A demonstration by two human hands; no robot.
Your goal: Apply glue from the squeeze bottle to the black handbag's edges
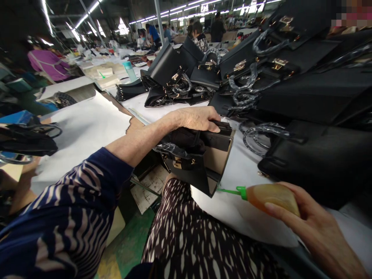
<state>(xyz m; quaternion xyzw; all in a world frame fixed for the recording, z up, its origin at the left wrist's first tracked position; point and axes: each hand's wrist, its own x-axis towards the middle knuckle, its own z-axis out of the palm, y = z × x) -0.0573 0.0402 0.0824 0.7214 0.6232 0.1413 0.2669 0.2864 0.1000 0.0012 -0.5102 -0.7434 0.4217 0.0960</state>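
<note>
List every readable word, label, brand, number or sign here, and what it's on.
No readable text in view.
Bottle in right hand: no lettering visible.
Bag in left hand: gold clasp too small to tell if marked.
Blue bottle at the back: too blurred to tell.

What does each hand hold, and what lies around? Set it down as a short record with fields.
Left hand: holds the black bag at its top edge
Bag state: tilted, side open, beige inner face showing, gold clasp on front
Right hand: holds a squeeze bottle with amber contents
Green nozzle: pointed at the bag's lower corner; contact unclear
Beneath bottle: white sheet
Beyond the hands: heaped black bags, pale blue bottle
</note>
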